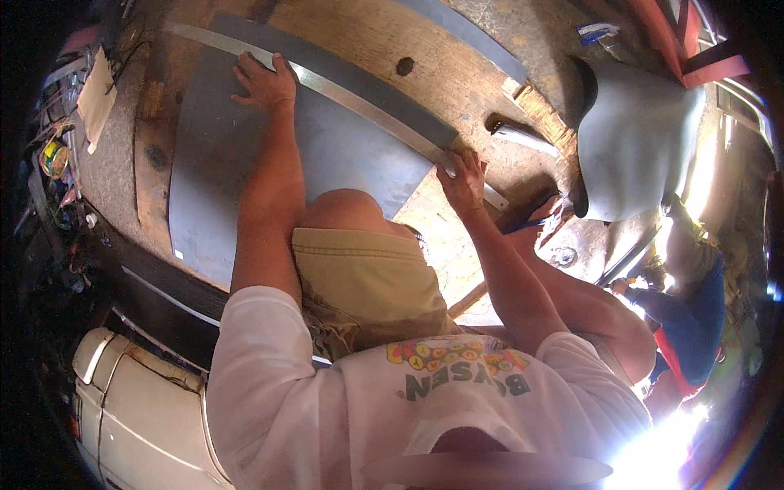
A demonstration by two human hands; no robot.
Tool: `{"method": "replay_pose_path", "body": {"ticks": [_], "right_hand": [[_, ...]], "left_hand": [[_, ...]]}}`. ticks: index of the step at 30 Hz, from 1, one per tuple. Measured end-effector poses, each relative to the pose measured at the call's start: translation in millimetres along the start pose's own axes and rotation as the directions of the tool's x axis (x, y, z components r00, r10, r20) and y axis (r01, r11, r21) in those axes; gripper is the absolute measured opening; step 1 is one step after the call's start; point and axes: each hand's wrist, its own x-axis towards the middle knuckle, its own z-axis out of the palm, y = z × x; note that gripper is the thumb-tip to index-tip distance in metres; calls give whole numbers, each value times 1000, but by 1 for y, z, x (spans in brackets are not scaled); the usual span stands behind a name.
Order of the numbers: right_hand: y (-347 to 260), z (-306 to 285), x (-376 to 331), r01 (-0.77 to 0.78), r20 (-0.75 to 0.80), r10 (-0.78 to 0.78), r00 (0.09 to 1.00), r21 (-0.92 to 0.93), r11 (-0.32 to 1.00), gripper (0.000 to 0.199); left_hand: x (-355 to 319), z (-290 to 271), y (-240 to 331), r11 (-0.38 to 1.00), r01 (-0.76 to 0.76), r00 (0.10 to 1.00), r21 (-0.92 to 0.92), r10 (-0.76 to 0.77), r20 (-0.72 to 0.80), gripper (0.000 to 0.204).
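A large grey metal sheet lies on a wooden board, under my bent knee. Across it slants a long metal straightedge, from the far left down to the right. My left hand rests with fingers spread on the sheet, its fingertips against the straightedge toward the far left. At the sheet's right corner, my right hand is closed over the straightedge near its right end. The thumb lies on the near side and the other fingers on the far side. The palm hides part of the straightedge there.
A narrow grey metal strip lies beyond the board. To the right stand a pale curved panel and a red metal frame. Another person in blue and red crouches at right. A cream vehicle body is at lower left.
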Motion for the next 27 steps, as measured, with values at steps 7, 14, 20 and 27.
{"method": "replay_pose_path", "body": {"ticks": [7, 14, 20, 27], "right_hand": [[-5, -2, 2, 49, -38, -49, 998, 1, 999, 37], [-12, -9, -8, 12, -8, -13, 1000, -30, 999, 38], [-18, -1, -4, 40, -8, -40, 999, -26, 999, 38], [-4, 0, -12, 51, -80, -57, 995, -74, 996, 38]], "left_hand": [[-3, -21, 8, 998, 41, 999, 56, -42, 22, 77], [-9, -36, 15, 998, 61, 997, 32, -62, 52, 78], [2, -31, -4, 999, 48, 999, -20, -48, 6, 77], [-6, -21, 7, 1000, 20, 999, -24, -19, 38, 78]]}}
